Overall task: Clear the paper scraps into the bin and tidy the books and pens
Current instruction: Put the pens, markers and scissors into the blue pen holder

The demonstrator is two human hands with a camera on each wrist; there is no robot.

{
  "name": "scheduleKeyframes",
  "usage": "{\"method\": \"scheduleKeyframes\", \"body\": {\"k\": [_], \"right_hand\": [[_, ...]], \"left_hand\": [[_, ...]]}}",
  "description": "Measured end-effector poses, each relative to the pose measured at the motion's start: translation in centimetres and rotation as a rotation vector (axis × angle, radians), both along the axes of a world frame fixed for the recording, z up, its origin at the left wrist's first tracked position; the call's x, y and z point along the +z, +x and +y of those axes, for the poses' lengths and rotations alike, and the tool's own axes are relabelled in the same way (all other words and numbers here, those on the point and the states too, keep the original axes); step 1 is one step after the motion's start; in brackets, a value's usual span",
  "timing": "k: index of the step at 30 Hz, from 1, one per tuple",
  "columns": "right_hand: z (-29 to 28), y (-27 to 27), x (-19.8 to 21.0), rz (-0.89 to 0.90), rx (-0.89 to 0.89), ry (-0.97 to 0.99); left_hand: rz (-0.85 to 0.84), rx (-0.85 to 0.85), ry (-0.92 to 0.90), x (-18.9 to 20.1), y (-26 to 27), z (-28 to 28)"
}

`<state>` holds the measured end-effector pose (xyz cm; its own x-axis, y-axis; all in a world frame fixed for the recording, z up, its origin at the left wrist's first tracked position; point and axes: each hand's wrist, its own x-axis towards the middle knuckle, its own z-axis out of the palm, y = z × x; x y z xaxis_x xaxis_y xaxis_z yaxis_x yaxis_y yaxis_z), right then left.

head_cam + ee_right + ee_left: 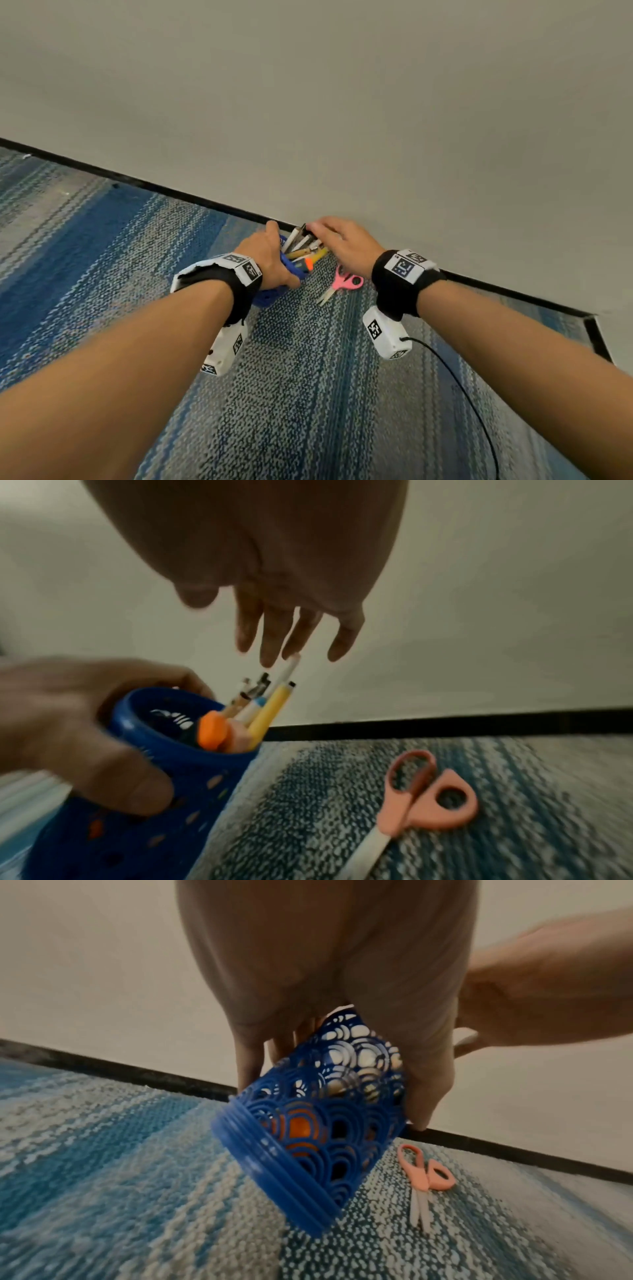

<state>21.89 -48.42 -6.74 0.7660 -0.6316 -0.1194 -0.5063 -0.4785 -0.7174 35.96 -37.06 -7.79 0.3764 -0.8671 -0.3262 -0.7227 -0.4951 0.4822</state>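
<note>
Two hands work at the carpet's far edge by the black skirting. Left hand grasps a tilted blue pen cup, plastic with a scalloped lattice and ribbed base. Right hand, fingers straight and released, touches the pens jutting from the cup's mouth. Pink-handled scissors lie flat on the woven blue-grey carpet just beside the cup.

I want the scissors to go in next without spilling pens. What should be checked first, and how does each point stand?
1. Left hand grips the blue pen holder: ok.
2. Holder upright: not ok, tilted.
3. Pens inside holder: ok, though leaning out of the mouth.
4. Right hand free: ok, fingers straight at the pen tips.
5. Pink scissors reachable: ok, flat on carpet beside holder.
6. Room left inside: cannot tell.
</note>
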Motion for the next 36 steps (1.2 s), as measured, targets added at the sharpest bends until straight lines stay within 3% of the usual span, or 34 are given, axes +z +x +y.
{"method": "scheduleKeyframes", "body": {"k": [2, 4, 6, 8, 9, 11, 16, 21, 24, 27, 30, 33, 36], "right_hand": [[-1.0, -0.9, -1.0, -0.047, -0.204, 0.029], [-2.3, -2.3, -2.6, 0.013, -0.335, -0.102], [-2.6, -3.7, -4.7, 0.370, -0.149, -0.290], [-2.0, -4.8, -7.1, 0.715, 0.188, -0.501], [-1.7, -5.3, -8.1, 0.805, 0.306, -0.575], [-1.1, -5.9, -9.2, 0.887, 0.354, -0.617], [-0.4, -7.4, -9.4, 0.882, 0.300, -0.714], [-0.5, -10.4, -7.0, 0.814, 0.018, -0.374], [-0.4, -12.1, -4.4, 0.637, -0.172, -0.370], [0.7, -13.4, -1.4, 0.533, -0.130, -0.496], [2.7, -14.9, 1.3, 0.557, -0.105, -0.560], [4.3, -16.6, 2.9, 0.590, -0.189, -0.536], [4.7, -18.5, 4.1, 0.511, -0.257, -0.473]], "left_hand": [[0.027, 0.009, 0.005, -0.4, -0.3, 0.0], [0.046, 0.024, 0.011, -0.9, -0.5, 0.2], [0.058, 0.006, 0.027, -1.4, -0.6, 0.5], [0.067, -0.029, 0.066, -1.8, -0.5, 0.6], [0.071, -0.048, 0.091, -2.0, -0.4, 0.6], [0.071, -0.096, 0.120, -2.4, -0.5, 0.5], [0.015, -0.250, 0.107, -3.1, -1.2, 0.2], [0.036, -0.191, 0.068, -2.6, -2.1, -0.4], [-0.003, -0.233, 0.058, -2.1, -3.2, -0.8], [-0.059, -0.315, 0.028, -1.8, -5.5, -1.5], [-0.071, -0.389, -0.020, -0.8, -8.9, -2.5], [-0.011, -0.471, -0.099, 0.8, -12.9, -3.8], [0.041, -0.594, -0.159, 2.2, -16.7, -5.5]]}}
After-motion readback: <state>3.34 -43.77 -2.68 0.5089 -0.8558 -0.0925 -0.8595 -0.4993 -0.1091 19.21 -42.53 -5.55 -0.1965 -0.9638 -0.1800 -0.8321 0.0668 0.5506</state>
